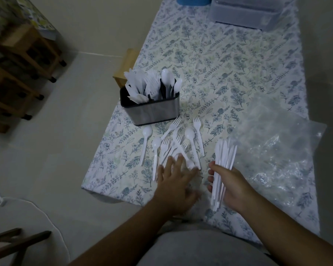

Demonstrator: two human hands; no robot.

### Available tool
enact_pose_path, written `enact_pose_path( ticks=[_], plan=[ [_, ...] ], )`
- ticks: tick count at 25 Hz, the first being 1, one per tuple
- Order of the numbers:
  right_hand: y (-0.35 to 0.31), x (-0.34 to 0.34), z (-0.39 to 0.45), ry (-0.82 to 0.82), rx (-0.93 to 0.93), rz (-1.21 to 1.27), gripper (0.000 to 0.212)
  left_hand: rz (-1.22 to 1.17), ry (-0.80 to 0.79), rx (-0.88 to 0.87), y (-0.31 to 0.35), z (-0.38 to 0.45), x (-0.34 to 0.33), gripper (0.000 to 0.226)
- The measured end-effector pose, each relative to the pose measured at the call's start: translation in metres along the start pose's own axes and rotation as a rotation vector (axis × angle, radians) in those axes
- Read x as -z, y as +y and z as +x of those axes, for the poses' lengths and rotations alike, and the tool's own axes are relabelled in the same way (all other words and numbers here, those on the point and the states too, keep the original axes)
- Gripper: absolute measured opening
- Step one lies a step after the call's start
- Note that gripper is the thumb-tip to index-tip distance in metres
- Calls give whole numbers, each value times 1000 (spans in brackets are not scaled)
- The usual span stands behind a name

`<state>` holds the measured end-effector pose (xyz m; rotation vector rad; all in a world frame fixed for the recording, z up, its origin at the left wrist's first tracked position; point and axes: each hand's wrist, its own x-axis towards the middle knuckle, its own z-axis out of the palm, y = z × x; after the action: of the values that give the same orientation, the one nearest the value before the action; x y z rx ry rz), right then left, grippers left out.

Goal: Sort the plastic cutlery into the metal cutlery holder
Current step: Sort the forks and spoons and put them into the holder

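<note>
The metal cutlery holder [152,110] stands on the floral tablecloth, with white knives at its left, forks in the middle and spoons at its right. In front of it lies a loose pile of white plastic forks and spoons [178,143]. My left hand [175,181] is spread flat, its fingertips touching the near ends of that pile. My right hand [231,186] grips a bundle of white plastic knives [224,156] that point away from me.
A crumpled clear plastic bag [277,148] lies right of the knives. A clear plastic box [246,14] and a blue object [192,0] stand at the table's far end. Wooden stools [27,54] are on the floor at left. The table's near-left corner [85,187] is close to my left hand.
</note>
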<state>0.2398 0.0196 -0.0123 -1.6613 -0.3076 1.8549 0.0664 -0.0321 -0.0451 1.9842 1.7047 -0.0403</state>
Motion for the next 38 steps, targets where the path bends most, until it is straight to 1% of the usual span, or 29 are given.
enact_pose_path(
  ticks=[2, 3, 6, 8, 11, 13, 14, 15, 16, 17, 19, 20, 21, 22, 23, 24, 27, 29, 31, 33, 34, 36, 38],
  plan=[
    [-1, -2, -1, 1, -16, 3, 14, -27, 75, -25, -4, 5, 3, 68],
    [-2, -2, -3, -1, -24, 4, 13, -50, 128, 2, -9, 5, 5, 66],
    [-5, -3, -7, -6, -27, 23, 11, -193, 237, 209, -27, -5, 4, 63],
    [-5, -4, -7, -9, -23, 20, 13, -211, 235, 298, -34, -11, 1, 64],
    [-4, -6, -4, -22, -26, -1, 23, -171, 189, 268, -30, -8, 3, 67],
    [-7, -11, -5, -40, -26, -11, 25, -178, 229, 209, -21, 0, 9, 60],
    [-10, -15, -5, -47, -13, -4, 23, -221, 280, 195, -14, 2, 14, 55],
    [-15, -21, -7, -47, 17, 14, 19, -351, 344, 223, -5, 4, 20, 48],
    [-22, -27, -8, -41, 62, 47, 14, -583, 373, 317, 6, 5, 28, 43],
    [-30, -34, -10, -38, 122, 95, 12, -904, 344, 478, 19, 7, 39, 38],
    [-42, -52, -15, -57, 249, 178, 16, -1549, 213, 798, 41, 16, 58, 40],
    [-45, -63, -19, -68, 300, 166, 18, -1764, 188, 872, 48, 22, 66, 43],
    [-45, -72, -23, -67, 343, 101, 19, -1908, 194, 874, 54, 28, 74, 47],
    [-43, -80, -26, -54, 376, -4, 20, -1941, 212, 822, 60, 31, 83, 49],
    [-41, -84, -28, -41, 401, -117, 19, -1910, 229, 758, 65, 33, 92, 49],
    [-42, -87, -29, -29, 415, -202, 18, -1816, 237, 702, 69, 33, 102, 46],
    [-53, -84, -30, -69, 408, -289, 17, -1532, 309, 485, 66, 24, 111, 29],
    [-58, -80, -30, -130, 420, -358, 18, -1471, 347, 358, 55, 19, 111, 33],
    [-53, -81, -32, -168, 422, -412, 19, -1412, 347, 308, 50, 17, 113, 23],
    [-47, -82, -35, -173, 389, -394, 17, -1404, 342, 319, 50, 13, 116, 26],
    [-45, -83, -36, -166, 363, -385, 21, -1416, 343, 316, 49, 12, 116, 30],
    [-45, -84, -38, -127, 300, -395, 44, -1446, 349, 274, 47, 9, 113, 31],
    [-44, -85, -40, -114, 226, -377, 67, -1458, 367, 256, 47, 7, 112, 21]
  ],
)
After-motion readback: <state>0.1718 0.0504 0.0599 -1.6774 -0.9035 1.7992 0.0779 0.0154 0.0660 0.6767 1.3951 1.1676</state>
